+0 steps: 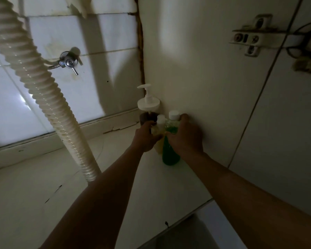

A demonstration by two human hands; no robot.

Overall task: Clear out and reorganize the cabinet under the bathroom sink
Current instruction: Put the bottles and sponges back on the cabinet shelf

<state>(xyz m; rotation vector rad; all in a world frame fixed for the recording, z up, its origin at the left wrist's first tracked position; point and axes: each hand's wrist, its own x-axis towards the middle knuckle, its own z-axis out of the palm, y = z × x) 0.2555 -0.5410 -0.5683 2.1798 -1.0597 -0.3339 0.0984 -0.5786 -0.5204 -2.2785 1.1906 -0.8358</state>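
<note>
Seen from the head camera, both bare arms reach straight forward into the cabinet, toward the far right corner of its floor (43,177). The left hand (145,136) curls its fingers round the shoulder of a yellow bottle (159,147). The right hand (185,137) wraps round the upper part of a green bottle (170,156), fingertips over the top near its cap. The two bottles stand upright and touch each other, just beside the right side wall (196,69). Each has a white cap. A pump bottle (148,103) stands right behind them in the corner, making three bottles in all. Any print on them is too dim to read. One ribbed hose (43,90) runs down to the floor at the left, one valve (68,62) sits on the tiled back wall, and one hinge (250,37) is on the side wall.
</note>
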